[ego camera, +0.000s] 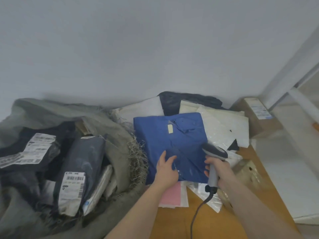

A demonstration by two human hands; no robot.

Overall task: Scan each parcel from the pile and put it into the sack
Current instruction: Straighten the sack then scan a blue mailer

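Note:
A blue garment parcel in clear plastic (177, 135) lies on top of the pile of white and dark parcels (222, 121) on the wooden table (172, 219). My left hand (166, 168) rests on the parcel's near edge with its fingers spread over the wrap. My right hand (219, 169) grips the handle of a grey corded barcode scanner (214, 152), whose head points down at the blue parcel. To the left, the open grey-green sack (117, 135) holds several dark and white labelled parcels (81, 163).
A brown cardboard box (260, 116) with a label stands at the back right. A pink sheet in a clear sleeve (172, 195) lies under my left wrist. The scanner cable (196, 214) trails toward me. A white frame (293, 100) borders the right side.

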